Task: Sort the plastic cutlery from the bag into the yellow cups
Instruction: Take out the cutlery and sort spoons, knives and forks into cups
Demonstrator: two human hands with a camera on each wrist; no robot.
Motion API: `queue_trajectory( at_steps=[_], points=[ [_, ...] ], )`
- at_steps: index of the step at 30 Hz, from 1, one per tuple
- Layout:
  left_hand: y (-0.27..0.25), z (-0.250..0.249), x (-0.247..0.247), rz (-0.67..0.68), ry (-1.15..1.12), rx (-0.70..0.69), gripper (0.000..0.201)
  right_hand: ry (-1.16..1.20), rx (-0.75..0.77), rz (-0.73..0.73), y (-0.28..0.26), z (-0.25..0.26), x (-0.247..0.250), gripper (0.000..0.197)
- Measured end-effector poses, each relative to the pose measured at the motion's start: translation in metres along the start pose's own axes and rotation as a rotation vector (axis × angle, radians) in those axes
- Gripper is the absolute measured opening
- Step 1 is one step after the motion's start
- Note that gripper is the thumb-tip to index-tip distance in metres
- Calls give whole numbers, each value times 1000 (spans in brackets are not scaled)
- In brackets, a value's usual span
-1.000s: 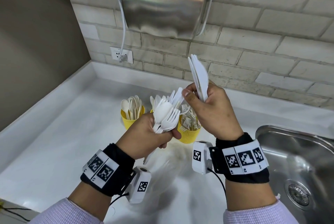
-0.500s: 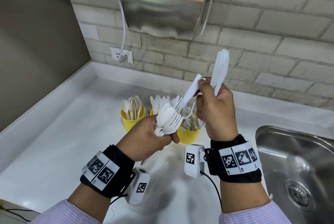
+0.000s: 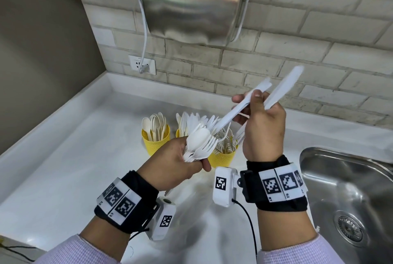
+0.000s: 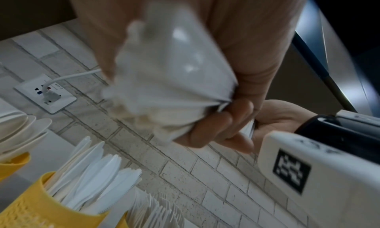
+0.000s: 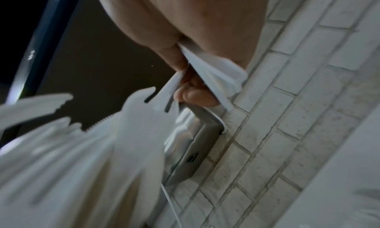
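Left hand (image 3: 173, 162) grips a mixed bundle of cutlery (image 3: 198, 144) above the desk (image 3: 63, 168); right hand (image 3: 260, 124) pinches knives (image 3: 282, 89) drawn from it. Lower them handle-first into the middle yellow cup (image 4: 51, 204), already holding knives

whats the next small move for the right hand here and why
Probably lower the right hand and drop its knives into the middle yellow cup, which already holds knives. The left hand keeps the remaining bundle of spoons and forks.
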State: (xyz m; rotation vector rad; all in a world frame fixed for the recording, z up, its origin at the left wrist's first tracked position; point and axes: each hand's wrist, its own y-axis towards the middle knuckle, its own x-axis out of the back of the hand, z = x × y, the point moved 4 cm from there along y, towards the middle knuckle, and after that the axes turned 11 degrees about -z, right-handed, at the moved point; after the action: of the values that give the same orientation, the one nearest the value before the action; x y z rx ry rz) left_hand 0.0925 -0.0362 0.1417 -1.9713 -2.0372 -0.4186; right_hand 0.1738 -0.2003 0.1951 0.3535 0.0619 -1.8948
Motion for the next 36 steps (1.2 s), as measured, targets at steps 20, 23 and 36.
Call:
queue_trajectory(
  at_steps=[20, 23, 36],
  points=[
    [5, 0, -4, -45, -365, 119, 14, 624, -167, -282, 15, 13, 19, 42],
    [7, 1, -4, -81, -451, 150, 14, 524, -25, -171, -6, 16, 10, 46],
    [9, 2, -3, -89, -594, 188, 22, 215, 36, 155, -54, -24, -18, 54]
  ],
)
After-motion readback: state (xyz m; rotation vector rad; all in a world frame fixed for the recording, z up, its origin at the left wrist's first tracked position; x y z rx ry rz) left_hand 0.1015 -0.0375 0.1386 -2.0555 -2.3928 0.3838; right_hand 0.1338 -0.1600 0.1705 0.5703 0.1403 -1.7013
